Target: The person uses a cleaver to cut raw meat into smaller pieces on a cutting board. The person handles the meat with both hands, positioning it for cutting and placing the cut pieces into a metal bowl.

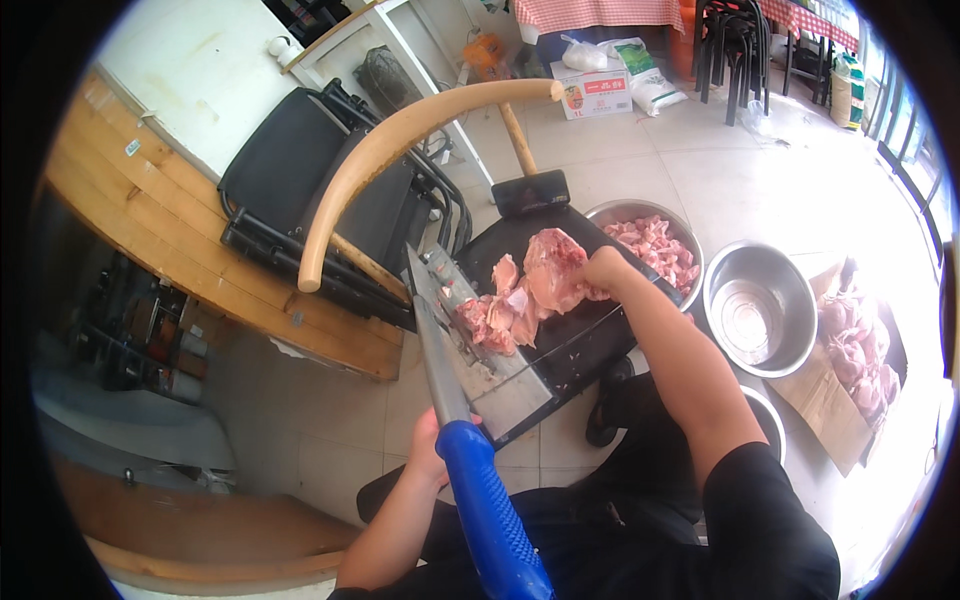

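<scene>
My right hand (604,271) grips the edge of a large piece of raw poultry (555,270) over a black board. Smaller raw meat pieces (499,315) lie left of it, partly on the metal plate (506,397) of a lever cutter. The cutter's long blade (439,360) slants above the plate's left side and joins a blue textured handle (491,510). My left hand (429,450) is at the upper end of that handle, partly hidden behind it, so its grip is unclear. A steel bowl (694,232) of cut meat stands beyond my right hand.
A steel pot (802,300) stands right of the bowl, beside whole plucked birds (855,345) on cardboard (817,412). Another steel vessel's rim (776,431) shows behind my right arm. A curved wooden bar (390,135) arches over the cutter's far side. Folded black chairs (300,165) lean at left.
</scene>
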The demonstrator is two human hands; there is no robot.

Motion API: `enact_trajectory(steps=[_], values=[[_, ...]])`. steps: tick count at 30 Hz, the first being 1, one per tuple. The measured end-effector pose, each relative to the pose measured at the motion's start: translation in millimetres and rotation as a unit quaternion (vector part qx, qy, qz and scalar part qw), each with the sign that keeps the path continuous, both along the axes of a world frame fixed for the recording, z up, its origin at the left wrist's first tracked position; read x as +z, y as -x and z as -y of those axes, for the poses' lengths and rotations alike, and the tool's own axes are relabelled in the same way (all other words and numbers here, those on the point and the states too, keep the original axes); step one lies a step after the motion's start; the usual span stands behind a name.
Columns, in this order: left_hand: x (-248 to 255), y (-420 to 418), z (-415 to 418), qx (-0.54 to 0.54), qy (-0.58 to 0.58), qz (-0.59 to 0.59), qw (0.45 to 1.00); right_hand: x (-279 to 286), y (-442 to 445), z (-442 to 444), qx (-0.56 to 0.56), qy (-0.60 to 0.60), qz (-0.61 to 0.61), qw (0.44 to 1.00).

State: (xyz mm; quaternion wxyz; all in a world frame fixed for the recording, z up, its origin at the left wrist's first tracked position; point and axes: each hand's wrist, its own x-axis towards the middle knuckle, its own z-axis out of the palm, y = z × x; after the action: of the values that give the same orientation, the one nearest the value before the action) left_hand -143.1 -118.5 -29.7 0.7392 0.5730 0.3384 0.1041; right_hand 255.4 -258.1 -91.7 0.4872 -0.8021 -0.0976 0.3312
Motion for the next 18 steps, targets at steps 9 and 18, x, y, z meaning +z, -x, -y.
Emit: enact_trajectory(steps=[9,18], values=[[13,-9,3,-0.033,0.023,0.036,0.999,72,44,42,-0.014,-0.120,0.002,0.993],[19,-19,30,-0.033,0.185,0.088,0.978,107,228,54,0.106,-0.160,-0.063,0.979]])
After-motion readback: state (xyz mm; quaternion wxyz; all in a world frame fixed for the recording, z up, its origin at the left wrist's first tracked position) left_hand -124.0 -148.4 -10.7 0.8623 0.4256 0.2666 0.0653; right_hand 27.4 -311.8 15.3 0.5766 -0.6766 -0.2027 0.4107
